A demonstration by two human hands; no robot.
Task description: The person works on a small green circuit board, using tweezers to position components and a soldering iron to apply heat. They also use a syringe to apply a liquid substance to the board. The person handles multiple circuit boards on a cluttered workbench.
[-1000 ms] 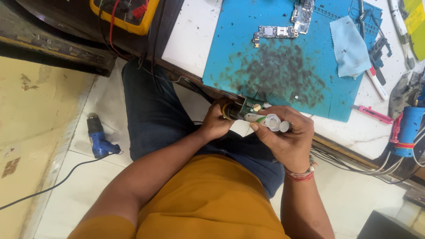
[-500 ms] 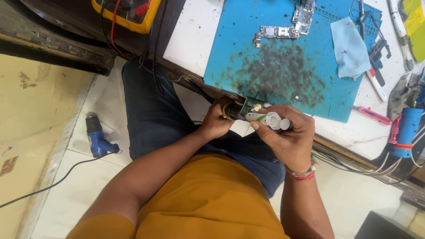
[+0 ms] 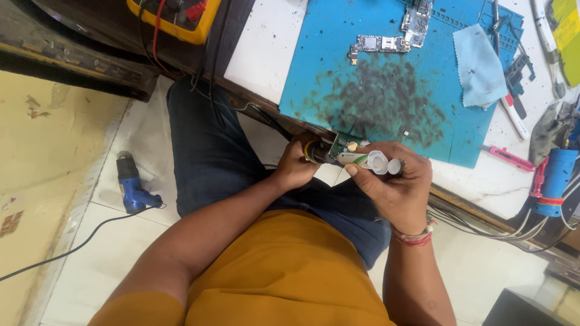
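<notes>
Left hand clenched on small green board; right hand grasping white tube. Probably light, stiff, fragile; best gripped at edges.

White workbench top with a dark front edge, bearing a blue work mat stained black at its middle. Below it, a pale tiled floor; a yellowish panel adjoins at left. Even, diffuse lighting without strong shadows.
</notes>
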